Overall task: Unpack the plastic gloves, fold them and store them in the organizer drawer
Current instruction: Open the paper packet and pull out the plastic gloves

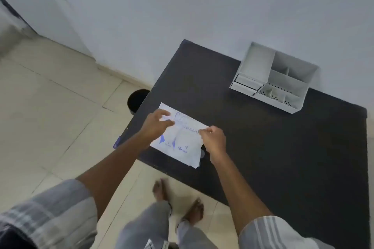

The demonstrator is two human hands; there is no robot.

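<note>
A flat white packet of plastic gloves (182,143) with blue print lies at the near left corner of the dark table (283,147). My left hand (155,125) rests on the packet's left part with fingers spread over it. My right hand (214,139) pinches the packet's right edge between thumb and fingers. A white desk organizer (275,79) with several open compartments and a small drawer on its left front stands at the table's far side, against the wall. The drawer looks closed.
A dark round bin (137,101) stands on the tiled floor by the table's left edge. My bare feet (178,200) are on the floor just before the table's near edge. The white wall runs behind the table.
</note>
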